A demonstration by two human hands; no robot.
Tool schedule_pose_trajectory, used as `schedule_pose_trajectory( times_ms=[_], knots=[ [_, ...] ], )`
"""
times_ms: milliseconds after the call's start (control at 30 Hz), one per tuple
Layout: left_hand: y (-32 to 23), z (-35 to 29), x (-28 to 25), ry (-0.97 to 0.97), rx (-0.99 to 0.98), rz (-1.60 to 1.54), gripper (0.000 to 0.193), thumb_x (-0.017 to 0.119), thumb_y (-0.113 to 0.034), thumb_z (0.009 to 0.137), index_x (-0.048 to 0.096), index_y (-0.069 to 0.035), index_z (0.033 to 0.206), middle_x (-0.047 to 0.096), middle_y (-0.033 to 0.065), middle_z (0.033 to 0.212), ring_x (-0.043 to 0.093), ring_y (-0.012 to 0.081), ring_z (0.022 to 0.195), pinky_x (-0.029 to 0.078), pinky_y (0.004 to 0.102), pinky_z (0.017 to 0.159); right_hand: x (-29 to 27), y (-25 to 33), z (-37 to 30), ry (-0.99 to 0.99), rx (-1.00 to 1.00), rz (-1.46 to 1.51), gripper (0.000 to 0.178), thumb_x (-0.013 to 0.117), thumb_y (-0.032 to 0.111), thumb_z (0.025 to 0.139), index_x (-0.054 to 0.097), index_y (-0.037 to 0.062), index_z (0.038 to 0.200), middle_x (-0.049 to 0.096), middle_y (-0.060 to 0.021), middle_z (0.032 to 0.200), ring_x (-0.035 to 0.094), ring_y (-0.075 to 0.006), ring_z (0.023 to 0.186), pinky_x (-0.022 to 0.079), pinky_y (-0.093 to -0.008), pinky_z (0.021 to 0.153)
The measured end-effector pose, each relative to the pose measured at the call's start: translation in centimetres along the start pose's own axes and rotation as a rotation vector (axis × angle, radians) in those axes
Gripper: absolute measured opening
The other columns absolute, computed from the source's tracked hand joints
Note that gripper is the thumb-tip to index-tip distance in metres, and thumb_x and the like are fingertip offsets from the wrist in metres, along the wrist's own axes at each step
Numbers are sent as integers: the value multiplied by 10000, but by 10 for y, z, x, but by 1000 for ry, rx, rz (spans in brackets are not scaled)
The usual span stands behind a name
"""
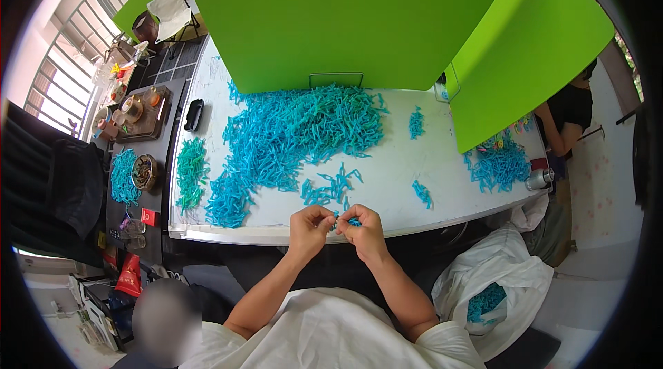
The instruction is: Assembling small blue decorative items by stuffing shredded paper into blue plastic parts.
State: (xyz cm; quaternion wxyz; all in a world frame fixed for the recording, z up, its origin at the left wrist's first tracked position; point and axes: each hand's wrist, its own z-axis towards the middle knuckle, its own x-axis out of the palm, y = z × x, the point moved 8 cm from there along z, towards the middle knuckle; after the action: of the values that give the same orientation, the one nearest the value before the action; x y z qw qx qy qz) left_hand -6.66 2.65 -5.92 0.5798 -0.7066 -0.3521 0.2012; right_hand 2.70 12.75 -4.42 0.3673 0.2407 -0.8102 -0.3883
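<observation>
My left hand (pixel 309 225) and my right hand (pixel 364 229) meet at the near edge of a white table (pixel 394 182). Both pinch a small blue plastic piece (pixel 345 221) between the fingertips. A large heap of the same blue pieces (pixel 290 137) covers the table's middle and left, just beyond my hands. A small cluster of blue pieces (pixel 330 189) lies closest to my fingers. Two little groups of pieces (pixel 422 193) lie to the right.
Green screens (pixel 331 16) stand behind the table. A teal pile (pixel 190 172) lies at the left edge. A white bag with blue pieces (pixel 490 293) sits at my right. Another person (pixel 570 120) works at far right beside another blue pile (pixel 497 165). A dark side table (pixel 138 127) holds a tray and cups.
</observation>
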Motion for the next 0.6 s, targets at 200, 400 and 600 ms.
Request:
schedule_pose_trajectory(
  times_ms=[200,400,600],
  knots=[
    [-3,2,10,-99,97,237,53,673,39,868,661,40,815,665,44,724,593,75,649,459,229,576,-13,-16,4,-94,-58,-19,68,648,-40,848,599,5,860,638,-85,740,462,-47,537,334,-203,485],
    [-5,16,40,-14,84,397,81,692,-46,872,694,33,886,661,57,654,621,94,615,469,260,548,-77,-8,-8,-288,-35,53,118,654,139,913,631,26,889,622,-69,787,459,-72,559,337,-219,481],
    [0,47,106,18,168,601,171,697,-138,883,711,17,954,695,136,702,676,203,603,507,325,574,-163,21,-46,-560,-140,396,396,528,382,1016,619,-4,1008,640,-111,874,547,-121,658,416,-220,557]
  ],
)
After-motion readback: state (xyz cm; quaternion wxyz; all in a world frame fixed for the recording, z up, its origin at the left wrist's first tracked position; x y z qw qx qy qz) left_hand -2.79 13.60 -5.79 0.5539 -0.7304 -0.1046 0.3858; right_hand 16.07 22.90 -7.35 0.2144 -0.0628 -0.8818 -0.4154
